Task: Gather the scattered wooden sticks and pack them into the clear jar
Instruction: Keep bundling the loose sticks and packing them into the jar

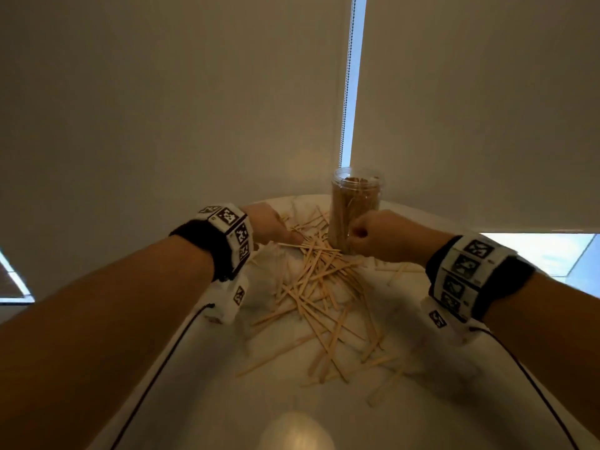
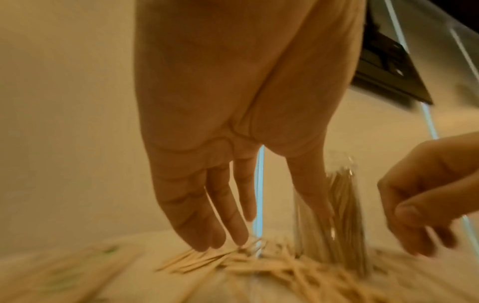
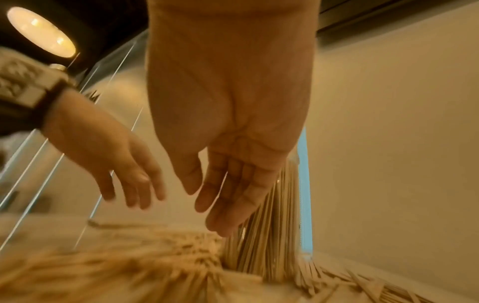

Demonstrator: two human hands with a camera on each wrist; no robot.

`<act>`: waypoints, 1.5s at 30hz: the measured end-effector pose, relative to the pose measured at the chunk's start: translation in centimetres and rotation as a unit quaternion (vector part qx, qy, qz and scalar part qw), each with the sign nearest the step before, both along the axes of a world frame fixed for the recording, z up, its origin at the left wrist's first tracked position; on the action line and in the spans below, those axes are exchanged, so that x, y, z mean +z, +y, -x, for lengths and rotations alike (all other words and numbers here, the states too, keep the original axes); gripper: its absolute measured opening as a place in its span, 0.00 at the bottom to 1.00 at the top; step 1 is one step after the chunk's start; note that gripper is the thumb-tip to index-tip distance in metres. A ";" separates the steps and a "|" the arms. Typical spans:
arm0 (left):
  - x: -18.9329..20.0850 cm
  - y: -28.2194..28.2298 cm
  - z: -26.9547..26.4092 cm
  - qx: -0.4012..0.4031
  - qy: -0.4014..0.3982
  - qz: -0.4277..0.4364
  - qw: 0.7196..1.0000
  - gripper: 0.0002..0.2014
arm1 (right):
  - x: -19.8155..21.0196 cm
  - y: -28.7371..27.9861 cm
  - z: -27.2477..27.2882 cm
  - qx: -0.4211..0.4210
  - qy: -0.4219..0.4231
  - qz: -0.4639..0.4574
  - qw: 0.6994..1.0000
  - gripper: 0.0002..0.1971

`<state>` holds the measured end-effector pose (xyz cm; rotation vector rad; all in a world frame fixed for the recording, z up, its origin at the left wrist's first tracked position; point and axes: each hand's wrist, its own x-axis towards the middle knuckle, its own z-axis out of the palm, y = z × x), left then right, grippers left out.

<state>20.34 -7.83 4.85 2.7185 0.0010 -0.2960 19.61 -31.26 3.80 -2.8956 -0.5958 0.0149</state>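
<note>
We cannot name the room: a white round table (image 1: pixel 422 368) stands against drawn roller blinds (image 1: pixel 162 108) with a bead chain (image 1: pixel 348 79), daylight at far right, and a ceiling lamp (image 3: pixel 41 31) glows overhead.

Jar (image 1: pixel 354 209) stands upright at the table's (image 1: pixel 454 368) far edge. Loose sticks (image 1: pixel 319 287) lie heaped right in front of it, more sticks packed inside.

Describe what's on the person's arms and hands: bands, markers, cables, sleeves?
Both forearms are bare, with no sleeves or gloves. Each wrist carries a black strap with a white blocky band printed with square black-and-white fiducial markers; the right wrist's band matches. A white module hangs under the left wrist, and a thin black cable trails back from it. The left hand and right hand wear nothing.
</note>
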 end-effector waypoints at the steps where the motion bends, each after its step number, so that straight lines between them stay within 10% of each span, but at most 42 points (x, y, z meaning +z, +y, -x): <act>1: -0.1 1.1 1.4 -0.002 0.016 -0.046 0.999 0.37 | -0.7 0.5 -0.1 0.007 0.023 0.038 0.999 0.20; 7: -3.5 2.6 8.3 -0.039 0.103 -0.227 0.968 0.57 | -4.3 4.4 -1.1 -0.029 0.121 0.154 0.980 0.55; 15: -4.9 1.6 9.5 -0.080 0.070 -0.137 0.985 0.42 | -3.4 5.4 2.3 0.025 0.105 0.140 0.984 0.20; 23: -6.3 0.2 11.2 -0.057 -0.013 -0.124 0.991 0.32 | -3.6 4.4 6.1 -0.041 0.110 0.109 0.987 0.32; 30: -5.4 -0.5 11.5 -0.077 0.011 -0.143 0.987 0.14 | -4.0 4.6 7.8 -0.017 0.109 0.136 0.984 0.08; 37: -4.9 0.3 12.1 -0.095 -0.003 -0.127 0.987 0.07 | -2.8 3.1 8.2 -0.064 0.105 0.080 0.989 0.13; 45: -3.7 0.5 12.4 -0.001 -0.011 0.092 0.996 0.13 | -1.2 1.2 7.9 -0.124 0.106 -0.156 0.974 0.09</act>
